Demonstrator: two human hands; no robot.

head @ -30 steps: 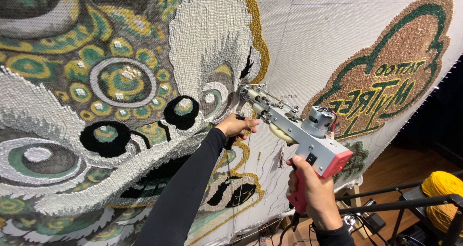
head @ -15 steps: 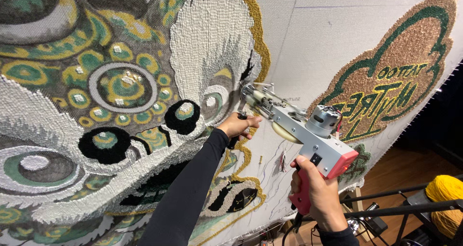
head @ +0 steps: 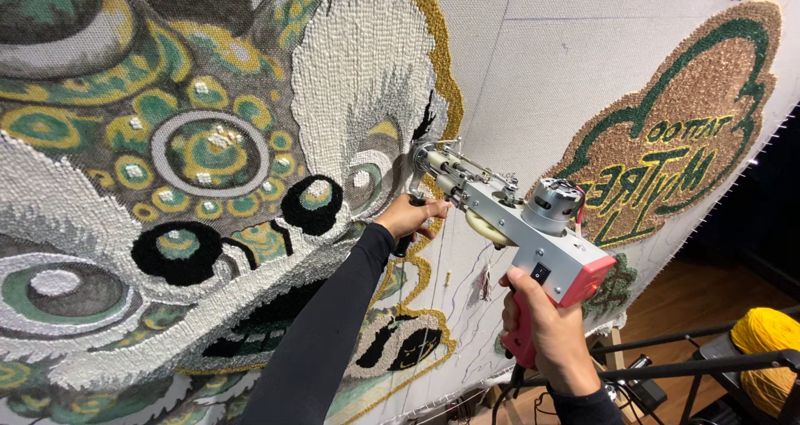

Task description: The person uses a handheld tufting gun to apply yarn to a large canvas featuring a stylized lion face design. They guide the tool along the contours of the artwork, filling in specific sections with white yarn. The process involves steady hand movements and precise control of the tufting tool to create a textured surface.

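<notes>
A silver and pink tufting gun (head: 533, 233) is pressed nose-first against a stretched grey cloth (head: 533, 67). My right hand (head: 546, 329) grips its pink rear handle. My left hand (head: 410, 218), in a black sleeve, is closed around the gun's black front handle, close to the cloth. The needle end touches the gold edge of a large tufted face design (head: 208, 167) in white, green, gold and black yarn.
A second tufted patch (head: 679, 133) in brown, green and gold with lettering fills the cloth's upper right. A yellow yarn cone (head: 767, 346) stands at the lower right behind black metal bars (head: 700, 367). Wooden floor shows below.
The view has shifted slightly down and left along the cloth. Both hands keep their hold on the tufting gun, whose nose stays at the design's gold edge.
</notes>
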